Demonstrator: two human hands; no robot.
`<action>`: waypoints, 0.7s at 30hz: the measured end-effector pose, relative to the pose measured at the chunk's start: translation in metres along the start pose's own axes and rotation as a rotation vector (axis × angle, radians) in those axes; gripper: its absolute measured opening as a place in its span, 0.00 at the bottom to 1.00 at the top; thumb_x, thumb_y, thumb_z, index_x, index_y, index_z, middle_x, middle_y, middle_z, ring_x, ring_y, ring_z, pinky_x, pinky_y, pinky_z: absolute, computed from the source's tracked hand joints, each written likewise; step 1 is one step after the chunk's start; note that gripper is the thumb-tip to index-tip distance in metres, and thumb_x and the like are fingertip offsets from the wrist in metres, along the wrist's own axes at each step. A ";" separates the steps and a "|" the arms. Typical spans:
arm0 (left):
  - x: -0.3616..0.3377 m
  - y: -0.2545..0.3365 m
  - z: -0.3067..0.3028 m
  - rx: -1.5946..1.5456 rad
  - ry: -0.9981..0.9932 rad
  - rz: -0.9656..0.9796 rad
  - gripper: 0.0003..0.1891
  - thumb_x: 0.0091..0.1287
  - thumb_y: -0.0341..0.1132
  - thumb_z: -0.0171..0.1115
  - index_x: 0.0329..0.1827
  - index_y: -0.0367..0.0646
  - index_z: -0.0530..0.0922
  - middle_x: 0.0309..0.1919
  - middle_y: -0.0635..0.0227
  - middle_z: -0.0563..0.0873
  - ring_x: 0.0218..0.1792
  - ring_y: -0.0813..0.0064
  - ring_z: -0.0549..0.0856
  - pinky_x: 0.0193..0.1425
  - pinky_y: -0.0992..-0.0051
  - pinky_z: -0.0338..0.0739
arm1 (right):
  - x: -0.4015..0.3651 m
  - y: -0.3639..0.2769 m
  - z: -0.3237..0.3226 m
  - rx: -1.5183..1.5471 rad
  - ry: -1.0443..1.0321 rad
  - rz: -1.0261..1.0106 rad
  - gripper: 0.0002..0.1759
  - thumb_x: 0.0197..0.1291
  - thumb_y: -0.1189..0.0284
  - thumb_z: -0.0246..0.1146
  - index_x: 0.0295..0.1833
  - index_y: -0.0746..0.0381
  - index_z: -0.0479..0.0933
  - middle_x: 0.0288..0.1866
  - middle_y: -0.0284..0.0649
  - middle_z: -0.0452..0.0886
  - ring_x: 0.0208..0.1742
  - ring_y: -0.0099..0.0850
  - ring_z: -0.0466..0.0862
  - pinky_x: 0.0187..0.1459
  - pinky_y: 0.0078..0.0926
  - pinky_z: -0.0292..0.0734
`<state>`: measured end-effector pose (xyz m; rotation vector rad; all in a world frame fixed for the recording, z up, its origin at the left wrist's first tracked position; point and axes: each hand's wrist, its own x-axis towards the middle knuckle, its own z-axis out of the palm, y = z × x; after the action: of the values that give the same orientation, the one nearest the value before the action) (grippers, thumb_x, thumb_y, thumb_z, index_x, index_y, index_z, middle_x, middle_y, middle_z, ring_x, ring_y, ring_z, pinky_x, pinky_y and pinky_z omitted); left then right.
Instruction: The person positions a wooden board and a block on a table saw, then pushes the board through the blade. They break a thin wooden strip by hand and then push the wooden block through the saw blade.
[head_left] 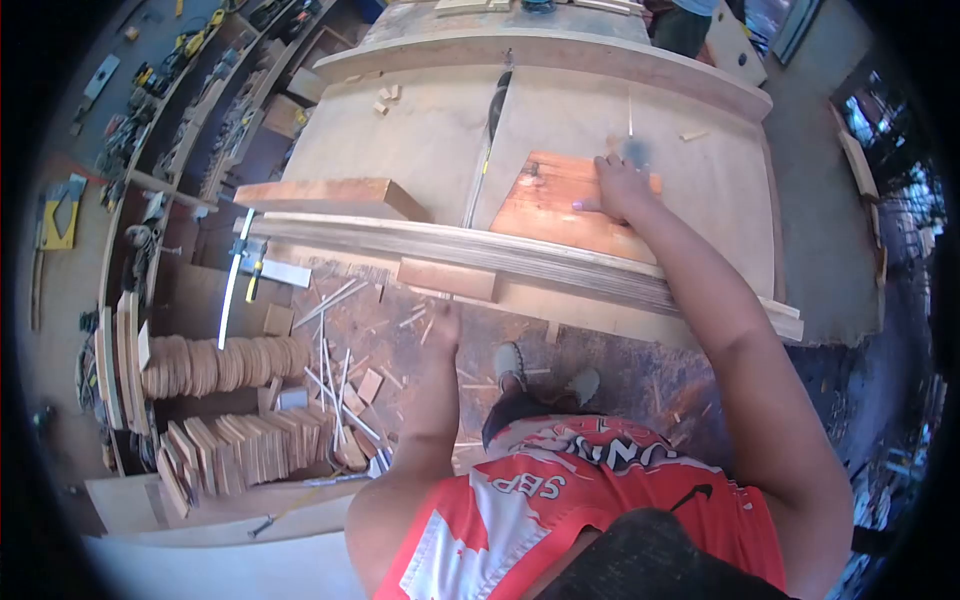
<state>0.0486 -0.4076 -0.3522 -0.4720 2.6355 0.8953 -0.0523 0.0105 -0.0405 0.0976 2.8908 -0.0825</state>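
My right hand [620,188] lies flat on a reddish wooden board [550,205] that rests on the plywood saw table [420,140], just right of the saw blade slot [490,130]. Its fingers are spread and pressed on the board's far right part. My left hand [443,325] hangs low beside the table's front edge, below a small wooden block [447,278]; it holds nothing that I can see. A thick wooden block [330,197] sits on the table's left side.
Stacks of round and square wood pieces [230,400] lie on the floor at the left, with thin offcut strips [335,370] scattered beside them. Shelves with tools [180,90] line the far left. Another person [690,20] stands beyond the table.
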 end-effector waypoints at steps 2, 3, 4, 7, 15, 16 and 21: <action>-0.086 0.024 -0.009 -0.299 0.094 0.468 0.18 0.74 0.47 0.62 0.52 0.41 0.86 0.53 0.66 0.88 0.57 0.65 0.82 0.63 0.62 0.77 | 0.001 0.001 -0.002 0.003 -0.004 -0.009 0.59 0.47 0.34 0.73 0.77 0.60 0.63 0.77 0.47 0.67 0.77 0.49 0.67 0.73 0.65 0.62; -0.080 0.014 -0.007 -0.290 0.111 0.462 0.18 0.74 0.47 0.62 0.52 0.41 0.86 0.53 0.66 0.88 0.57 0.65 0.82 0.63 0.62 0.77 | 0.002 -0.001 -0.001 0.009 -0.012 0.008 0.59 0.48 0.34 0.73 0.77 0.59 0.63 0.77 0.46 0.67 0.77 0.49 0.67 0.73 0.67 0.61; -0.070 0.002 -0.001 -0.415 -0.013 0.250 0.18 0.74 0.46 0.60 0.55 0.42 0.86 0.54 0.62 0.88 0.59 0.64 0.83 0.68 0.63 0.73 | 0.001 -0.002 0.002 0.013 -0.015 -0.003 0.59 0.48 0.34 0.73 0.77 0.59 0.63 0.77 0.46 0.67 0.77 0.49 0.67 0.73 0.67 0.61; 0.006 0.009 0.005 -1.002 0.079 -0.108 0.17 0.74 0.44 0.59 0.55 0.42 0.85 0.51 0.58 0.89 0.57 0.63 0.85 0.69 0.64 0.71 | 0.005 0.001 0.003 0.014 -0.010 0.020 0.58 0.48 0.35 0.73 0.77 0.60 0.63 0.76 0.47 0.67 0.77 0.49 0.67 0.74 0.67 0.60; 0.112 0.049 0.002 -1.690 0.278 -0.234 0.15 0.75 0.42 0.60 0.50 0.40 0.86 0.44 0.58 0.90 0.51 0.64 0.87 0.62 0.64 0.76 | 0.000 0.005 0.009 0.065 0.062 -0.032 0.56 0.48 0.32 0.71 0.72 0.62 0.67 0.69 0.44 0.72 0.74 0.46 0.68 0.73 0.73 0.60; 0.114 0.048 0.005 -1.671 0.284 -0.236 0.15 0.75 0.42 0.60 0.50 0.40 0.86 0.44 0.59 0.90 0.50 0.64 0.87 0.62 0.64 0.76 | 0.000 0.006 0.010 0.067 0.051 -0.024 0.56 0.48 0.32 0.71 0.72 0.62 0.67 0.69 0.44 0.72 0.74 0.46 0.68 0.73 0.73 0.60; 0.121 0.042 0.006 -1.569 0.268 -0.214 0.14 0.75 0.42 0.60 0.49 0.40 0.86 0.42 0.59 0.90 0.49 0.64 0.87 0.60 0.65 0.77 | 0.002 0.006 0.012 0.057 0.067 -0.035 0.55 0.47 0.34 0.72 0.71 0.61 0.66 0.70 0.46 0.72 0.73 0.47 0.69 0.71 0.67 0.64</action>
<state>-0.0759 -0.3976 -0.3825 -1.1713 1.4082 2.7624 -0.0506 0.0156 -0.0526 0.0616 2.9585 -0.1714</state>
